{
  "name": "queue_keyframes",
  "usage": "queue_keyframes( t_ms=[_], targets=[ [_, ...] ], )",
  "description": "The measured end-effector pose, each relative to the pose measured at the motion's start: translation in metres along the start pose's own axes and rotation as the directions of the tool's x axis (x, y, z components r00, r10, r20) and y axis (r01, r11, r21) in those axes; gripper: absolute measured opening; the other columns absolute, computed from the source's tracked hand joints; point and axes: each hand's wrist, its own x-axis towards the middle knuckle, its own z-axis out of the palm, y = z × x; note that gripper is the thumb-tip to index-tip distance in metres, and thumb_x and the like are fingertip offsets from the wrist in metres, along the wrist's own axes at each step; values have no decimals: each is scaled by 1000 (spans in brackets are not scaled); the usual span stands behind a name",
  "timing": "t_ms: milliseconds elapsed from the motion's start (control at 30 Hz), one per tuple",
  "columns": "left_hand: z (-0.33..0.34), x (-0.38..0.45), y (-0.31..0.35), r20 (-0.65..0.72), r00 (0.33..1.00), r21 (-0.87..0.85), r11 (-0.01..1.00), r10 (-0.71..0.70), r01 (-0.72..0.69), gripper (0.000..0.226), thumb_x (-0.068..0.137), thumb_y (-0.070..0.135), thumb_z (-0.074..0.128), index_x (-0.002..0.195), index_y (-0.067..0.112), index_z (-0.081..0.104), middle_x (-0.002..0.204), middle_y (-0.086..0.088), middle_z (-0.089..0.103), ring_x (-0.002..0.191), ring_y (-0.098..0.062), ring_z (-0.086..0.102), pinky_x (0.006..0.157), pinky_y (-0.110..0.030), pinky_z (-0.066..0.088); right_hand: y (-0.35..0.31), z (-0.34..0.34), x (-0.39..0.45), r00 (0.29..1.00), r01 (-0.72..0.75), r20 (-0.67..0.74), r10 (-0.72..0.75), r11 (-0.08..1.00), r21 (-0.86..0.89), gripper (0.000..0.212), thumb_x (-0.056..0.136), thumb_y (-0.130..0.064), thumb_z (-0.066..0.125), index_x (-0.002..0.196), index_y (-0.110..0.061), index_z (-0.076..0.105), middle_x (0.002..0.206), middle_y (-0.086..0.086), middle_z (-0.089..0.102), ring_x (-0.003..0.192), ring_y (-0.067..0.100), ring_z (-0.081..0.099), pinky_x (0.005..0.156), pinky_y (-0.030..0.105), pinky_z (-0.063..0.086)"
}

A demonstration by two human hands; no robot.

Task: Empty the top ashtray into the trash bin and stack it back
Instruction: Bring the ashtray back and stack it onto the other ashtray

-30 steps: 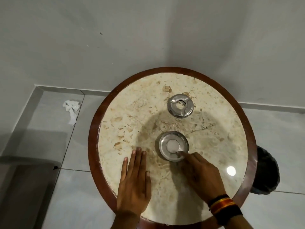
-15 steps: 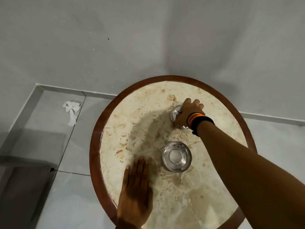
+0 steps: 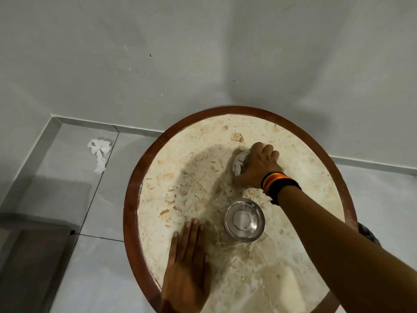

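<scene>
Steel far ashtray at twelve o'clock on the table now sits under my right hand, fingers closing around its rim. A second ago that hand touched the near ashtray. Left hand stays flat, holding nothing. Restacking looks next.

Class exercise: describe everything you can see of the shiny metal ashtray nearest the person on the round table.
The shiny round metal ashtray looks like polished steel: a wide sloping rim around a flat, pale circular centre, with nothing visible inside. It sits upright and level on the round beige marble-look table with a brown wooden rim, near its middle. Nothing touches it; the flat left hand lies apart to its left, and the right forearm passes beside it.
</scene>
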Motion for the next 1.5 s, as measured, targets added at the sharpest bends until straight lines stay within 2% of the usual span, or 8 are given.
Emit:
queue_keyframes(
  t_ms=[233, 433, 567, 1067, 1200, 1300, 1400, 1500],
  targets=[
    [-1, -2, 3, 14, 1000, -16, 1000, -25, 25, 61, 103, 24, 39, 160, 1, 44, 172, -14, 38, 162, -32, 31, 127, -56, 29, 11, -8, -49, 967, 182, -217, -133, 957, 225, 106, 65, -51, 79, 152, -20, 27, 146, 10, 36, 131, 31, 36, 97, 42, 47],
    [-1, -1, 4, 42, 999, 20, 999, -28, 27, 62, 104, 25, 36, 162, 1, 40, 175, -13, 32, 163, -31, 27, 127, -56, 27, 8, 14, -139, 955, 294, -59, -290, 954, 62, 106, 70, -61, 69, 155, -22, 20, 153, 4, 30, 136, 26, 33, 109, 37, 43],
    [-4, -1, 6, 51, 998, 11, 999, -33, 32, 62, 105, 25, 35, 164, 4, 37, 176, -12, 30, 164, -30, 24, 129, -55, 24, 14, 41, -151, 962, 271, -3, -271, 962, 10, 107, 70, -56, 65, 157, -18, 17, 155, 7, 27, 139, 30, 28, 111, 37, 41],
    [-1, -3, 5, 70, 997, 85, 996, -43, 37, 61, 111, 32, 26, 166, 7, 33, 177, -10, 26, 166, -26, 20, 129, -54, 24, 10, 62, -141, 951, 303, -71, -301, 953, 21, 105, 72, -53, 67, 157, -14, 20, 155, 10, 30, 142, 31, 28, 115, 39, 38],
    [1, -3, 6, 92, 994, 155, 987, -51, 36, 63, 111, 33, 21, 168, 8, 27, 179, -9, 21, 166, -26, 18, 128, -52, 22, 16, 63, -140, 949, 313, -75, -307, 947, 75, 108, 72, -66, 61, 157, -17, 17, 158, 7, 25, 145, 28, 24, 118, 43, 35],
    [0, -2, 6, 91, 995, 165, 986, -45, 29, 63, 110, 33, 23, 168, 7, 26, 179, -10, 20, 166, -26, 17, 129, -53, 23, 21, 61, -139, 935, 327, -198, -295, 933, 153, 102, 83, -74, 54, 159, -21, 12, 167, 7, 11, 153, 27, 12, 124, 48, 21],
    [0, -5, 7, 64, 997, 139, 990, -38, 29, 63, 109, 29, 30, 168, 6, 27, 178, -12, 22, 166, -27, 16, 130, -55, 25, 22, 59, -132, 852, 338, -466, -237, 930, 145, 78, 100, -55, 44, 160, -13, 15, 169, 9, 5, 156, 24, 2, 125, 54, 16],
    [-4, -6, 9, -5, 999, 85, 996, -32, 33, 63, 109, 30, 33, 167, 5, 29, 178, -14, 23, 166, -29, 17, 130, -57, 25, 13, 49, -125, 781, 316, -593, -197, 943, 104, 73, 104, -44, 40, 159, -6, 14, 169, 14, 3, 156, 27, -2, 124, 56, 13]
  ],
)
